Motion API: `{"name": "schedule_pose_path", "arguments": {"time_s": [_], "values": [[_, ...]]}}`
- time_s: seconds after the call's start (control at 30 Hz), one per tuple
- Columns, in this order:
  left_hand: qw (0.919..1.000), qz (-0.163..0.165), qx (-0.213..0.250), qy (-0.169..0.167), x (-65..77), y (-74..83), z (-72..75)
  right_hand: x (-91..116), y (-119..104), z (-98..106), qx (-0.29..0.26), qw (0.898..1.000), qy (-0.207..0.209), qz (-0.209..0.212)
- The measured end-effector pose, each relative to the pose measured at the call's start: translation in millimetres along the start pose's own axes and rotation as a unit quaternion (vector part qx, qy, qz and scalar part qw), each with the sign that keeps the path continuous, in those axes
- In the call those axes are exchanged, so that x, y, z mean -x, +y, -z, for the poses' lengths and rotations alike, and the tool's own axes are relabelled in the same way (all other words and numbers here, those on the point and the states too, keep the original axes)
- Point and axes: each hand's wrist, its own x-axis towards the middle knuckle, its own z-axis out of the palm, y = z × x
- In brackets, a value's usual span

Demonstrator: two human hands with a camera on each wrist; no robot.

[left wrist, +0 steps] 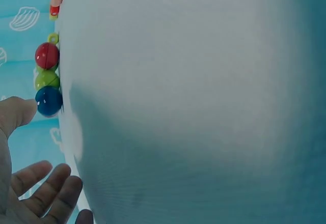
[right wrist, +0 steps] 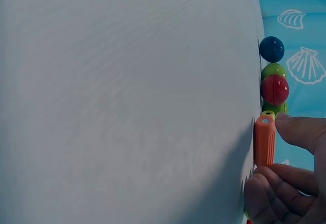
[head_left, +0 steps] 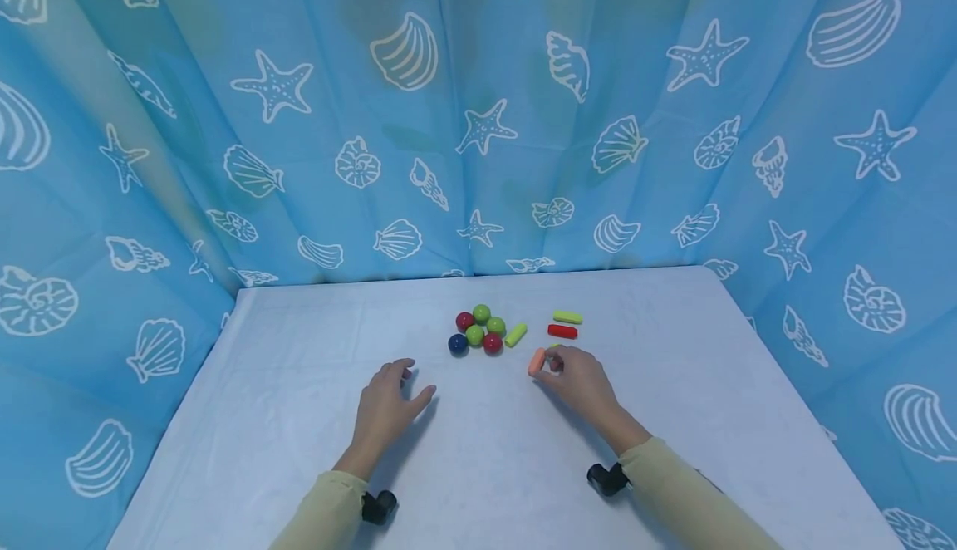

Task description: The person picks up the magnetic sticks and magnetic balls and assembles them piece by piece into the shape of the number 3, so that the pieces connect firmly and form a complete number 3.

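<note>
My right hand (head_left: 579,377) pinches a short orange ribbed stick (head_left: 537,362) between thumb and fingers. The right wrist view shows the thumb at one end of the orange stick (right wrist: 265,141) and the fingers at the other. To the left, my left hand (head_left: 385,407) holds nothing, its fingers loosely spread near the table. Beyond it sits a cluster of shiny balls: a dark blue ball (head_left: 458,345), two red ones and three green ones (head_left: 474,335). A yellow-green stick (head_left: 516,335) lies beside the cluster.
Behind the right hand lie a red stick (head_left: 562,331) and another yellow-green stick (head_left: 567,317). A further yellow-green piece (head_left: 556,346) is mostly hidden by that hand. White cloth covers the table (head_left: 478,483); a blue shell-patterned curtain (head_left: 478,184) surrounds its back and sides.
</note>
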Motion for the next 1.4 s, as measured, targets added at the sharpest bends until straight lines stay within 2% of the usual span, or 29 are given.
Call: {"name": "schedule_pose_path", "arguments": {"time_s": [0.43,0.8,1.07,1.27,1.4], "values": [[0.9999,-0.008,0.01,-0.007,3.6,6.6,-2.1,-6,-9,-7,0.014,1.0,0.008,-0.016],[0.9998,-0.019,0.005,-0.006,6.6,4.2,-7.6,-5,-8,-8,0.0,1.0,0.01,0.001],[0.9992,-0.04,0.004,-0.006,9.4,2.5,-11.6,-2,-6,-9,-0.013,1.0,0.014,0.013],[0.9983,-0.058,0.009,-0.006,11.7,2.6,-13.2,2,-6,-7,-0.013,1.0,0.003,0.018],[0.9983,-0.057,0.013,-0.011,13.3,4.3,-14.8,5,-6,-7,-0.017,1.0,-0.007,0.017]]}}
